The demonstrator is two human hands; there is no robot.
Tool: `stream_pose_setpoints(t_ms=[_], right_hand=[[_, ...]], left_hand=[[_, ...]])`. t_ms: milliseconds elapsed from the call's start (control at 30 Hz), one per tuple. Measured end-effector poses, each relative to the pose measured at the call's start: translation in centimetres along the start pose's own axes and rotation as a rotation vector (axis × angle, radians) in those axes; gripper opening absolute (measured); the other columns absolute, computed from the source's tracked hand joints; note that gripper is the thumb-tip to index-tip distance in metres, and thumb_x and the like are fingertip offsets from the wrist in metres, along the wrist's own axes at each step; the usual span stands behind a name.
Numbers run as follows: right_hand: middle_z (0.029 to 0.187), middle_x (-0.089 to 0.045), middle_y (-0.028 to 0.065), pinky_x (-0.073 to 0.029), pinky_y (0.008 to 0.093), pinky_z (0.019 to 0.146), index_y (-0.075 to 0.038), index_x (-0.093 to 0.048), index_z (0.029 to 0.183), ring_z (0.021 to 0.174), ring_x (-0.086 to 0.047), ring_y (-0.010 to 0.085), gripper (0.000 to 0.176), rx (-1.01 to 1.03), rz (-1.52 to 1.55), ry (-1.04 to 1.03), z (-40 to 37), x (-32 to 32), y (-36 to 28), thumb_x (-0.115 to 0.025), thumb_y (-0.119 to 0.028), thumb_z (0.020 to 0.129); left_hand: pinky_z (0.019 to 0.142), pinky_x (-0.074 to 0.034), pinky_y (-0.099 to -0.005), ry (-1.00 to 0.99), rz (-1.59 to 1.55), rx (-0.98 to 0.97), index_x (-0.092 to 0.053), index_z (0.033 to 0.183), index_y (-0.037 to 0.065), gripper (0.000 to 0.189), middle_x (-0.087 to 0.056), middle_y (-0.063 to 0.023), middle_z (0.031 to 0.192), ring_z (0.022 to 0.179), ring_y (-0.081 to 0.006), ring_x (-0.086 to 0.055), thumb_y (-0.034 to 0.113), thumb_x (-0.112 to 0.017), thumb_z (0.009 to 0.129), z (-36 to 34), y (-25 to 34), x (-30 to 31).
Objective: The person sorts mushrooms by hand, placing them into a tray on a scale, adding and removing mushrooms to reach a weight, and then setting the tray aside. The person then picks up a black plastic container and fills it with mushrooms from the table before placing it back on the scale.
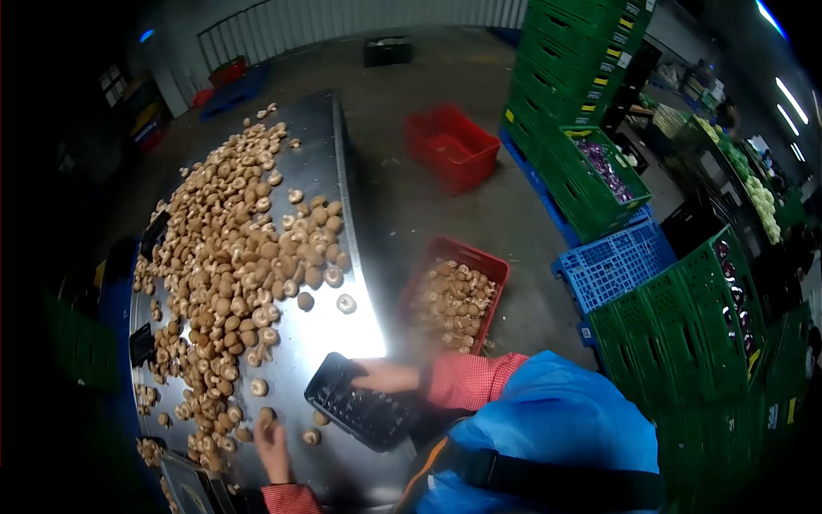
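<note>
Brown mushrooms (231, 248) lie in a long heap on a metal table (321, 330). Close to the table's near edge, my left hand (272, 450) has its fingertips closed around a single mushroom (267, 415). A black plastic tray (342, 398) is gripped at its right side by my right hand (390, 377), with fingers reaching over the rim. Small pale specks show inside the tray. One mushroom (312, 436) rests between the tray and my left hand, and another (259, 387) sits just beyond.
A red crate (505, 278) of mushrooms stands on the floor to the table's right, with another red crate (454, 147) farther off. Green crates (556, 86) are stacked at the right, some holding purple vegetables. A dark device (190, 484) sits at the table's near left corner.
</note>
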State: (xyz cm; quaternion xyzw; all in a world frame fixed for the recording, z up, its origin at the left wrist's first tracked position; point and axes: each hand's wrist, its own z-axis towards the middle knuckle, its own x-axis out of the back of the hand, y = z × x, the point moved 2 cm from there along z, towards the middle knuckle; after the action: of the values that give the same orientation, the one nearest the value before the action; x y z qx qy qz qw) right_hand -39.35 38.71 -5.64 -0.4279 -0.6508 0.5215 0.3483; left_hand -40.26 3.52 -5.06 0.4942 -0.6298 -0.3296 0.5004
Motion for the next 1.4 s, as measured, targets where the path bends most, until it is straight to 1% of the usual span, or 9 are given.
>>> stream_pose_setpoints(t_ms=[67,133,233,367,433,533,933,1233,1400], right_hand=[[0.111,-0.065,0.0212,-0.050,0.0393,0.090,-0.001,-0.052,0.131,0.102,-0.064,0.0284,0.040,0.046,-0.204,0.196,0.6,2.5,0.4,-0.056,-0.014,0.093],[0.103,-0.065,0.0263,-0.051,0.0452,0.084,-0.003,-0.051,0.130,0.097,-0.065,0.0381,0.041,0.073,-0.400,0.344,2.1,4.6,0.3,-0.058,-0.015,0.092],[0.085,-0.065,0.0269,-0.051,0.0535,0.072,-0.001,-0.055,0.107,0.077,-0.064,0.0458,0.023,0.119,-0.569,0.545,4.4,6.4,-1.4,-0.054,-0.010,0.086],[0.077,-0.065,0.0226,-0.051,0.0517,0.066,0.002,-0.053,0.099,0.069,-0.065,0.0430,0.014,0.155,-0.724,0.603,9.1,6.4,-1.7,-0.048,-0.001,0.086],[0.074,-0.066,0.0219,-0.052,0.0513,0.065,0.003,-0.052,0.102,0.069,-0.066,0.0429,0.018,0.113,-0.653,0.568,12.2,5.9,-0.2,-0.048,-0.003,0.086],[0.076,-0.069,0.0202,-0.053,0.0509,0.063,-0.001,-0.054,0.108,0.073,-0.069,0.0390,0.022,0.025,-0.901,0.567,15.2,4.6,-0.8,-0.045,-0.007,0.089],[0.072,-0.064,0.0262,-0.050,0.0536,0.062,0.004,-0.047,0.124,0.067,-0.063,0.0471,0.039,0.203,-0.802,0.448,25.7,0.1,-2.0,-0.057,-0.008,0.088],[0.093,-0.066,0.0285,-0.051,0.0469,0.078,0.002,-0.057,0.117,0.089,-0.063,0.0470,0.033,0.264,-0.543,0.227,32.1,-4.0,-0.9,-0.057,-0.023,0.096],[0.109,-0.066,0.0220,-0.045,0.0361,0.093,0.002,-0.055,0.124,0.103,-0.063,0.0320,0.044,0.090,-0.301,0.161,31.8,-5.1,1.6,-0.045,-0.035,0.103]], left_hand=[[0.087,-0.047,-0.0330,0.271,0.083,0.302,-0.033,0.147,0.006,0.064,-0.056,-0.0084,0.125,0.103,-0.0185,-0.057,0.021,-0.066,0.094,1.1,0.3,3.7],[0.067,-0.046,-0.0398,0.329,-0.024,0.287,-0.033,0.148,0.018,0.066,-0.056,-0.0035,0.122,0.092,-0.0158,-0.055,0.025,-0.068,0.092,8.6,-15.0,14.7],[0.064,-0.046,-0.0359,0.455,0.061,0.588,-0.034,0.148,0.020,0.069,-0.058,-0.0033,0.112,0.085,-0.0138,-0.056,0.022,-0.071,0.090,3.5,-3.9,10.6],[0.051,-0.041,-0.0287,0.376,0.056,0.429,-0.034,0.148,0.014,0.079,-0.061,-0.0059,0.100,0.063,-0.0145,-0.052,0.022,-0.078,0.083,7.7,-12.6,14.0],[0.084,-0.049,-0.0342,0.472,0.315,0.087,-0.024,0.152,0.005,0.092,-0.048,-0.0129,0.134,0.108,-0.0228,-0.055,0.019,-0.080,0.080,8.9,-14.0,13.5],[0.115,-0.029,-0.0421,0.422,0.192,-0.448,-0.019,0.155,0.007,0.107,-0.025,-0.0132,0.157,0.139,-0.0269,-0.035,0.016,-0.087,0.072,12.1,-16.0,12.9],[0.105,-0.040,-0.0443,0.270,0.623,0.000,-0.009,0.153,-0.003,0.140,-0.039,-0.0276,0.135,0.126,-0.0417,-0.043,0.046,-0.094,0.052,17.4,-2.2,4.3],[0.110,-0.037,-0.0424,0.168,0.452,-0.075,-0.018,0.154,0.005,0.133,-0.032,-0.0245,0.138,0.131,-0.0396,-0.038,0.038,-0.094,0.050,18.4,-1.7,2.5],[0.111,-0.036,-0.0416,0.257,0.332,-0.183,-0.026,0.149,0.000,0.121,-0.033,-0.0250,0.141,0.131,-0.0399,-0.039,0.030,-0.094,0.053,16.9,-0.7,-1.5]])
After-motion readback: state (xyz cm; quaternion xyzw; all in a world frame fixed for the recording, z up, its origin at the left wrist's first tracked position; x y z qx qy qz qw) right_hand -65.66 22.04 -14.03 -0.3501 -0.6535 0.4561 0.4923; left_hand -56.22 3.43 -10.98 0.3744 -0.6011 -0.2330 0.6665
